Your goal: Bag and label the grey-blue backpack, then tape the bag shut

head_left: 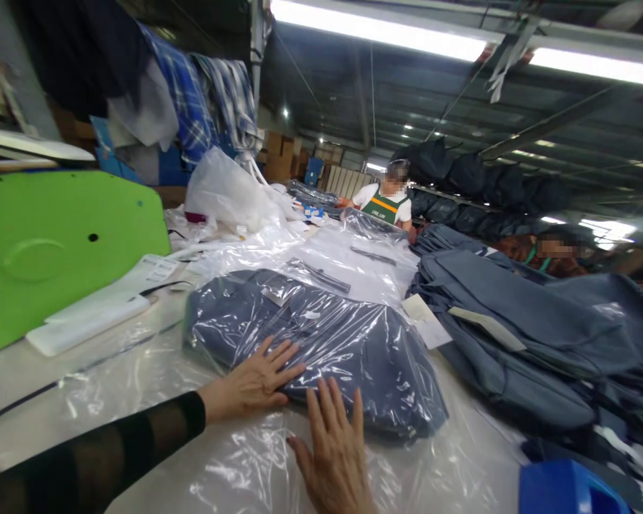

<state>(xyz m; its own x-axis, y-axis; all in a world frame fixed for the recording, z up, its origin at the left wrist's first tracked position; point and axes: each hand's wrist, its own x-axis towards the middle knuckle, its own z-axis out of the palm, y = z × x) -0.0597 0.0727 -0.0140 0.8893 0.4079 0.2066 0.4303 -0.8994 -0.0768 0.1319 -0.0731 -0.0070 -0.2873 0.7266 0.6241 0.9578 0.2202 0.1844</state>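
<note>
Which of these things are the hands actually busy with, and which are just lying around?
In hand: left hand and right hand, both flat on the bagged blue garment.

Lying about: green board, stack of unbagged blue garments, white plastic bag, paper tags.

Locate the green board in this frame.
The green board lies at the far left of the head view, on the table, beside a white flat block, left of the bagged blue garment.

Left hand [257, 382] and right hand [335, 450] flat on bagged navy garment [321, 343]
</note>
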